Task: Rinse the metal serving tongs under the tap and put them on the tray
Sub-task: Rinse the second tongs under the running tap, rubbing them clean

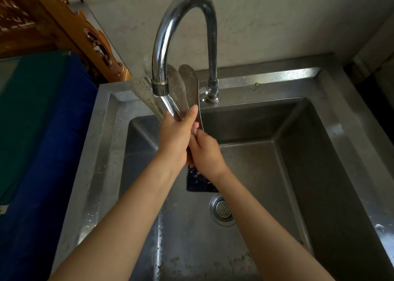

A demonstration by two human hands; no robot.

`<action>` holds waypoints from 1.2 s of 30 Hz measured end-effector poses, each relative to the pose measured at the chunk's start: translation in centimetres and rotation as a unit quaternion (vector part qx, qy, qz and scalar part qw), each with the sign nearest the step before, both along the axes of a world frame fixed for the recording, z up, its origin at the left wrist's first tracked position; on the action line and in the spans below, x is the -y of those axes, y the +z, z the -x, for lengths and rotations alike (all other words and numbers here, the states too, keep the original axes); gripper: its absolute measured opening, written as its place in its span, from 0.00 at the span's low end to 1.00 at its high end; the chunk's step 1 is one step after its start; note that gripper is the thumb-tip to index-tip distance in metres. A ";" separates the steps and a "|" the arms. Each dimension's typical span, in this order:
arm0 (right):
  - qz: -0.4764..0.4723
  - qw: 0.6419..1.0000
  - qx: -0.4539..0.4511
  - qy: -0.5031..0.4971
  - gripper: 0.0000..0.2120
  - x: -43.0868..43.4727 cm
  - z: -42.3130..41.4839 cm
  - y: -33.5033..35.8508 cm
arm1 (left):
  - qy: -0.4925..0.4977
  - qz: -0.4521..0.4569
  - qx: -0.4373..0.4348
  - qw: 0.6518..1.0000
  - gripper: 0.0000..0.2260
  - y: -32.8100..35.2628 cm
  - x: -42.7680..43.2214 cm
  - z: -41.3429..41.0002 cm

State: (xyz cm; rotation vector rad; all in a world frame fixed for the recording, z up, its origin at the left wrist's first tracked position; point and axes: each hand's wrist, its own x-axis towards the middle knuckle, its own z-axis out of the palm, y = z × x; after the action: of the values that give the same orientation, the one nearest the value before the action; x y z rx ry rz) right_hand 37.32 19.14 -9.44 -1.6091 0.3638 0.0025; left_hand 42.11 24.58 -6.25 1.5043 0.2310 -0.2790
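Observation:
The metal serving tongs [190, 82] stand upright under the tap [170, 31], their perforated blades behind the spout. Water runs from the spout onto them and onto my hands. My left hand [178, 135] grips the tongs' arms just below the blades, thumb pointing up. Just below it, my right hand [205, 152] holds the tongs' lower end, which is hidden between my palms. The blades look blurred. No tray is in view.
The steel sink [309, 152] is deep, with a round drain strainer [221, 209] and a dark rectangular object [198, 181] on its floor. A blue and green cloth surface [42, 131] lies left of the sink, below carved wooden furniture [64, 24].

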 end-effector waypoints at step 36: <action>-0.309 0.950 0.035 0.001 0.08 0.8 -0.9 -0.9 | -0.047 -0.106 -0.019 0.993 0.19 -2.7 -3.4 1.1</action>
State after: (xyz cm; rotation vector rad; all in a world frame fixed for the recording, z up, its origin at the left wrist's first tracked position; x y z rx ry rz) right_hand 38.20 18.36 -10.33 -0.9845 0.2706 0.0562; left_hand 41.01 27.93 -8.91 1.7239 0.2269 -0.3675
